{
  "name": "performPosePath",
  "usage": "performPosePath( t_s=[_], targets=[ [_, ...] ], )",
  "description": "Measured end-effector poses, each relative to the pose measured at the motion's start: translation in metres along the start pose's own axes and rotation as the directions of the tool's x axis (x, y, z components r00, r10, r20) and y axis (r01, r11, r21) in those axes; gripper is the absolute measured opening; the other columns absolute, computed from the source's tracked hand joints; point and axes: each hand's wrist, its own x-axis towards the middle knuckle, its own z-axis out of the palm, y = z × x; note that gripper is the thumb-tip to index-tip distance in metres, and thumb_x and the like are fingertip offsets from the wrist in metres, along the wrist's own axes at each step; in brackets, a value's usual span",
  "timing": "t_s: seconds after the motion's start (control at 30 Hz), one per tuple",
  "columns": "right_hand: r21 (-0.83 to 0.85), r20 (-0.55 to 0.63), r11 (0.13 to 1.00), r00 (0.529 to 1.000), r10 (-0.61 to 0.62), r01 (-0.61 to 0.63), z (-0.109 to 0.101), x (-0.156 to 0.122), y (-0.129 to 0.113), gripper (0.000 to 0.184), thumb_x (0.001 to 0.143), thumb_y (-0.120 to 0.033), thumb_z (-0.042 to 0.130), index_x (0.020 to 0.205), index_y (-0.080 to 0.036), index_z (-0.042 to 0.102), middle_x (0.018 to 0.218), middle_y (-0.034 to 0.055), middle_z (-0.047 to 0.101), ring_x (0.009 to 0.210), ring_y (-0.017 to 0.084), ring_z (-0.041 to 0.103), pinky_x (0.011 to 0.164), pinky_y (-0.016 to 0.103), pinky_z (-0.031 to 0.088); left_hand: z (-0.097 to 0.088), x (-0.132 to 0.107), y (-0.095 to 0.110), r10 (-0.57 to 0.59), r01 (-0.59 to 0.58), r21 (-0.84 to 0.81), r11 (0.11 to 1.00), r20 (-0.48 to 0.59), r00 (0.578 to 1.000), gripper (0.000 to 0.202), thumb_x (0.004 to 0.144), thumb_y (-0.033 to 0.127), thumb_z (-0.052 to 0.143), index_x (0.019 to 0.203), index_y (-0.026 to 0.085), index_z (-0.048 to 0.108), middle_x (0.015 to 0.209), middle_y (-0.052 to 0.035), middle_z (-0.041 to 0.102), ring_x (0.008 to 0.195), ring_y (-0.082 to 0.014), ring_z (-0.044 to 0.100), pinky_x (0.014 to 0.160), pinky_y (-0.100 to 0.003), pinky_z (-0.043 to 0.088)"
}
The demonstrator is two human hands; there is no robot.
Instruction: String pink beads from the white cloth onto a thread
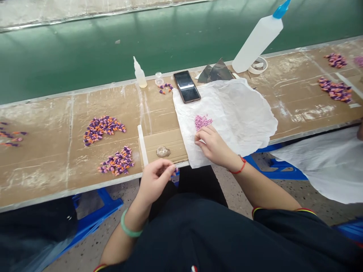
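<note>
My left hand (pixel 155 180) is closed in a pinch at the table's front edge. Between its thumb and forefinger a small pinkish-purple piece (pixel 177 170) shows in part. My right hand (pixel 214 146) rests over a white cloth-like sheet (pixel 241 113), its fingertips pinched together just below a heap of tiny pink beads (pixel 202 121). Whatever those fingertips hold is too small to make out. Between the hands, a small clear glob (pixel 163 151) lies on a cardboard piece (pixel 170 138), with a white flat stick (pixel 142 145) along its left side.
Two piles of purple-and-orange pieces (pixel 102 129) lie to the left, more (pixel 336 90) at the far right. Behind my hands are a small dropper bottle (pixel 140 76), a phone (pixel 187 87), a large white bottle (pixel 258 43) and a tape roll (pixel 263 67). Blue stools (pixel 99 211) stand below the table.
</note>
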Motion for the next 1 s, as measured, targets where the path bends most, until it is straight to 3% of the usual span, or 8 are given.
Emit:
performPosePath(
  t_s=[0.1,0.27,0.57,0.83,1.0],
  targets=[
    [0.155,-0.005,0.984,0.996,-0.092,0.092,-0.015,0.002,-0.028,0.015,0.096,-0.012,0.048,0.084,-0.022,0.048,0.088,0.0066,0.058,0.084,0.025,0.05,0.078,0.041,0.041,0.013,0.016,0.011,0.064,-0.066,0.023,0.998,0.055,0.996,0.02,0.085,0.034,0.068,0.072,0.018,0.069,0.063,-0.0029,0.067,0.055,-0.0138,0.058,0.054,-0.026,0.047],
    [0.185,-0.003,0.969,0.986,-0.169,0.167,-0.029,0.005,-0.056,0.016,0.094,-0.009,0.048,0.085,-0.022,0.049,0.087,0.0064,0.057,0.084,0.024,0.049,0.078,0.041,0.043,0.021,0.024,0.019,0.119,-0.117,-0.017,0.993,0.1,0.988,0.019,0.086,0.032,0.065,0.074,0.018,0.069,0.065,-0.0039,0.068,0.058,-0.0148,0.059,0.056,-0.027,0.048],
    [0.085,0.008,0.97,0.973,-0.231,0.23,-0.029,0.002,-0.066,0.019,0.093,-0.004,0.047,0.085,-0.021,0.049,0.085,0.0079,0.057,0.083,0.025,0.048,0.076,0.041,0.044,0.021,0.019,0.02,0.144,-0.148,0.03,0.989,0.104,0.984,0.018,0.084,0.028,0.062,0.069,0.018,0.065,0.062,-0.0029,0.064,0.054,-0.0132,0.054,0.051,-0.026,0.042],
    [0.179,-0.005,0.969,0.985,-0.172,0.17,-0.038,0.001,-0.071,0.013,0.095,-0.013,0.053,0.084,-0.02,0.052,0.081,0.005,0.061,0.077,0.022,0.051,0.075,0.039,0.044,0.023,0.015,0.022,0.183,-0.186,0.077,0.98,0.045,0.982,0.016,0.08,0.027,0.064,0.066,0.018,0.062,0.058,-0.0004,0.057,0.051,-0.0115,0.048,0.048,-0.025,0.039],
    [0.106,-0.008,0.963,0.969,-0.248,0.248,-0.037,0.002,-0.072,0.017,0.093,-0.012,0.052,0.079,-0.02,0.054,0.077,0.0046,0.063,0.075,0.021,0.05,0.073,0.037,0.044,0.024,0.011,0.024,0.237,-0.239,0.141,0.961,0.032,0.971,0.015,0.08,0.025,0.063,0.067,0.018,0.063,0.058,-0.0001,0.057,0.051,-0.0108,0.046,0.048,-0.024,0.037]
  ],
)
